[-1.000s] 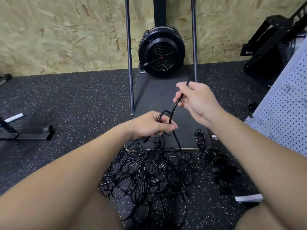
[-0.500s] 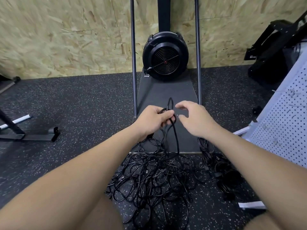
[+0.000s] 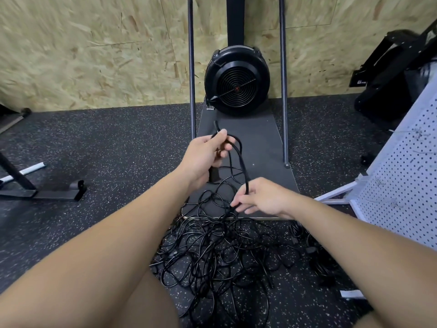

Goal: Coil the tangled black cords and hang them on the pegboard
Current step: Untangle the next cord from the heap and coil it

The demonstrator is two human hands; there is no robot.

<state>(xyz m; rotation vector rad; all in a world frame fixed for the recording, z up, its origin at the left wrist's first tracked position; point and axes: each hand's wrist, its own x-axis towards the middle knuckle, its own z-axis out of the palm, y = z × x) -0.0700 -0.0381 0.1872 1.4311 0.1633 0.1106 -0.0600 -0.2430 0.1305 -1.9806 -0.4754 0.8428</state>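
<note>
So this is right in the coiling step, first cord of the bunch by the look of it. Left hand (image 3: 204,157) is up over the near end of the black platform (image 3: 260,147), fingers curled round a loop of the black cord (image 3: 242,162), with the free end poking up and away toward the fan unit (image 3: 237,82). There's a dark blocky bit hanging under that hand, maybe a plug, hard to say.

From there the cord arcs over and drops near and slightly right, so its long run goes far-to-near, down to the right hand (image 3: 262,197), which pinches it between thumb and fingertips just above the heap. The rest of it vanishes into the tangled pile (image 3: 212,252) on the speckled floor (image 3: 106,143), between the person's forearms.

Next move, I'd guess: right hand draws more slack out of the mess and carries it up to the left for another loop. Snags look likely. Pegboard (image 3: 402,176) stands off to the right, nothing coiled on it that I can see.
</note>
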